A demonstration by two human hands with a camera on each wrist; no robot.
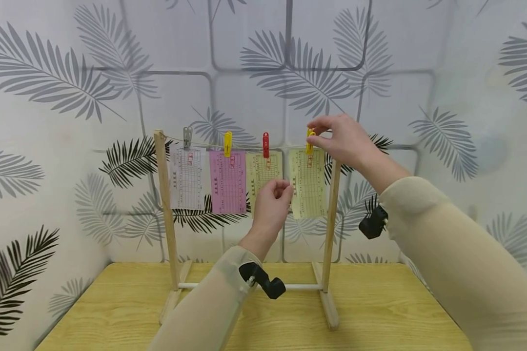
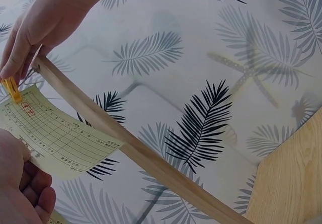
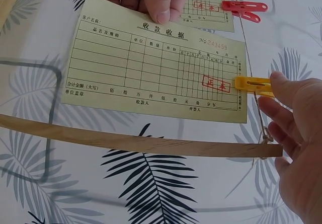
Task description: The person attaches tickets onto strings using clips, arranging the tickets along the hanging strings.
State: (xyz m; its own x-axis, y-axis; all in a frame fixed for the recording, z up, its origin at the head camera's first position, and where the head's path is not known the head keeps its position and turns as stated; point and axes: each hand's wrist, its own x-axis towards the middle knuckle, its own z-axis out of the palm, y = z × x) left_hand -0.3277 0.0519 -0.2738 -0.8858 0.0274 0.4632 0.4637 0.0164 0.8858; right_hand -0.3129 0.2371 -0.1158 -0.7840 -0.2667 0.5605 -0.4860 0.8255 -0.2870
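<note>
A wooden table [image 1: 114,302] stands in a corner of walls with leaf patterns. A wooden rack [image 1: 163,204] stands near the table's back edge, with two tall posts and a thin string [image 1: 246,145] tied between their tops. Four paper slips hang from the string in a row. From the left post there is a white slip [image 1: 186,178] under a grey peg [image 1: 187,137], a pink slip [image 1: 227,181] under a yellow peg [image 1: 227,143], a pale slip [image 1: 263,170] under a red peg [image 1: 265,145], and a yellow slip [image 1: 308,183] next to the right post. The right hand [image 1: 344,141] pinches the last yellow peg [image 3: 253,85] on the yellow slip's top edge. The left hand [image 1: 272,204] holds the same slip's side edge between thumb and curled fingers.
</note>
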